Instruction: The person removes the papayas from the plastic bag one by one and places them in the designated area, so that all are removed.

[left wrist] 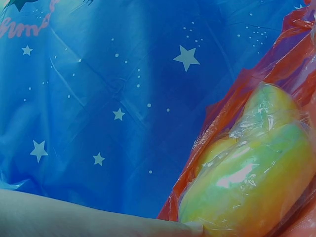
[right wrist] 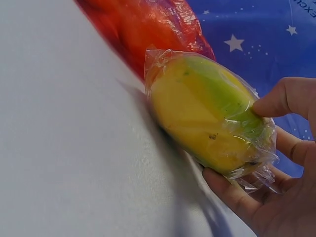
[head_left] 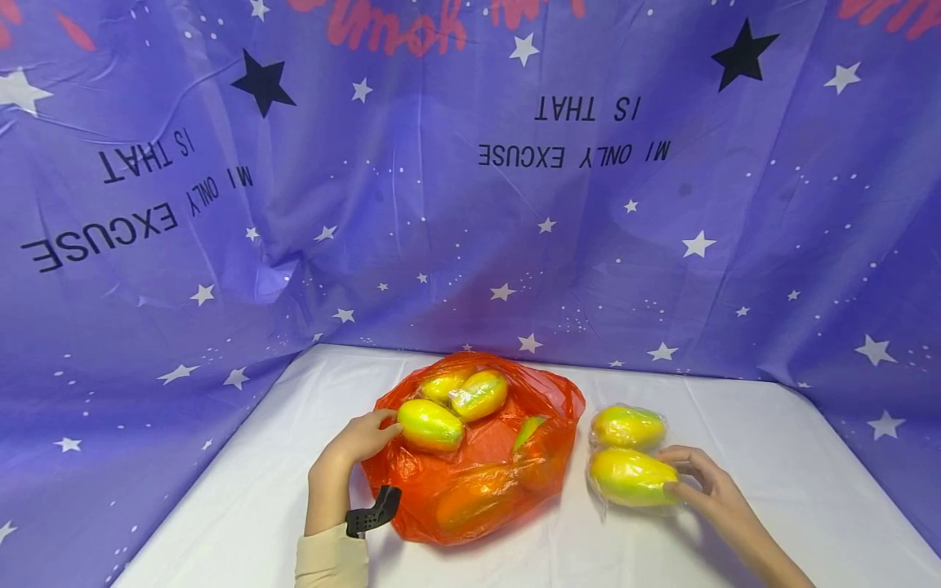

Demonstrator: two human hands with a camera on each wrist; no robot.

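Observation:
An open red plastic bag (head_left: 485, 441) lies spread on the table with several yellow-green papayas in it, each in clear wrap. My left hand (head_left: 363, 437) is at the bag's left edge, fingertips touching the end of the nearest papaya (head_left: 430, 425). That papaya (left wrist: 252, 182) fills the lower right of the left wrist view, beside one straight finger (left wrist: 148, 226). To the right of the bag, my right hand (head_left: 709, 482) grips the tapered end of a wrapped papaya (head_left: 632, 478). Its thumb and fingers (right wrist: 284, 101) curl round that end in the right wrist view.
Another wrapped papaya (head_left: 628, 426) lies just behind the gripped one. The white-covered table (head_left: 809, 474) meets a purple star-printed cloth (head_left: 573, 245) at the back and sides. A black strap mount (head_left: 373, 510) sits on the left wrist.

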